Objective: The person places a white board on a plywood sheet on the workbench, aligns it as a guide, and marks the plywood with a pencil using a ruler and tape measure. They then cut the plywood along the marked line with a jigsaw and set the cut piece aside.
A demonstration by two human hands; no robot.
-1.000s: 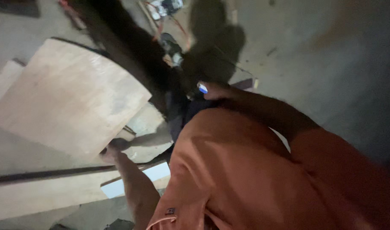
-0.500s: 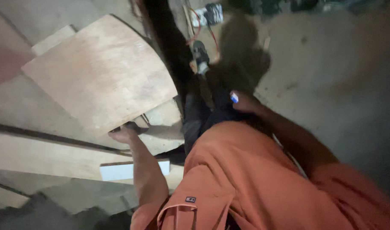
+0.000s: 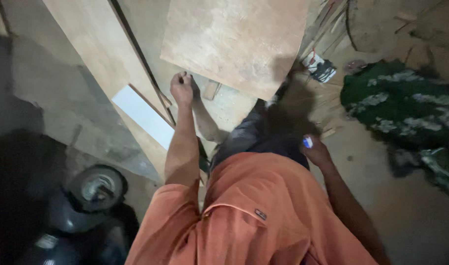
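Left hand (image 3: 182,88): curled into a loose fist; its grip seems closed, what is held cannot be told; seen just beside a long plywood plank (image 3: 94,46)
Right hand (image 3: 315,152): grip closed round a small blue-white object (image 3: 308,142), held beside the thigh
Floor: square plywood sheet (image 3: 234,41) laid ahead; white board (image 3: 143,115) beside the plank

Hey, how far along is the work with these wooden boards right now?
Done: a square plywood sheet and a long board already lie spread over the floor. In hand: the left hand is closed at the edge of a thin dark strip beside the white panel; the right hand holds a small blue-white object. Left: no board looks lifted yet.
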